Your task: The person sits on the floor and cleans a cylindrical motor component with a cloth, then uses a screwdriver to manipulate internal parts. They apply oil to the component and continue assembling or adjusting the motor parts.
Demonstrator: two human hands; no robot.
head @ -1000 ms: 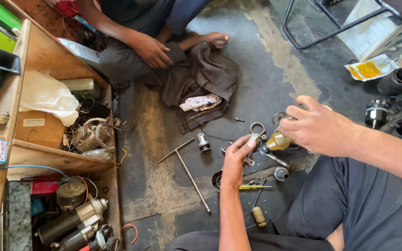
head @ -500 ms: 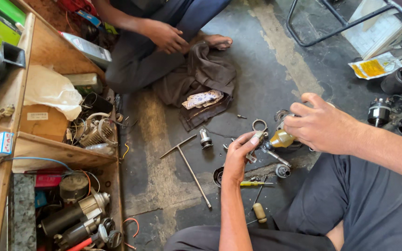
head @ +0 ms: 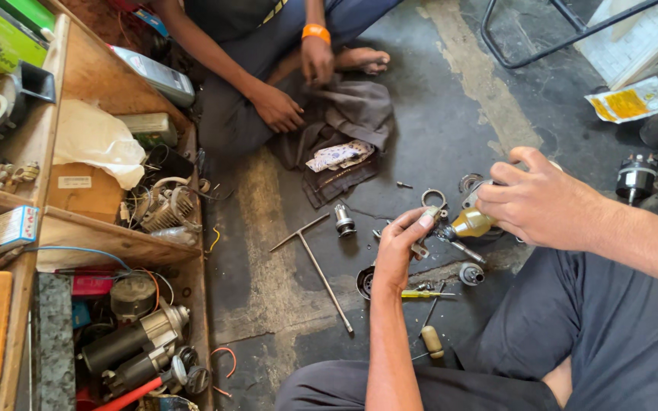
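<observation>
Head-camera view looked down on a grimy concrete floor (head: 451,99) where the person sat. Their right hand (head: 538,202) was closed around a brass-coloured part (head: 472,223), fingers wrapped over its top, holding it above the floor at centre right. The left hand (head: 399,247) met it from the left, thumb and fingertips pinched on a small metal piece (head: 429,219) touching the part's end. Just below lay a yellow-handled screwdriver (head: 424,294) and a small round metal cap (head: 471,273). A T-handle wrench (head: 317,262) lay to the left, with a steel ring (head: 433,198) just beyond the hands. At the far side another person sat with both hands on a dark cloth (head: 352,122). Wooden shelves (head: 108,236) of motors and parts stood on the left.
</observation>
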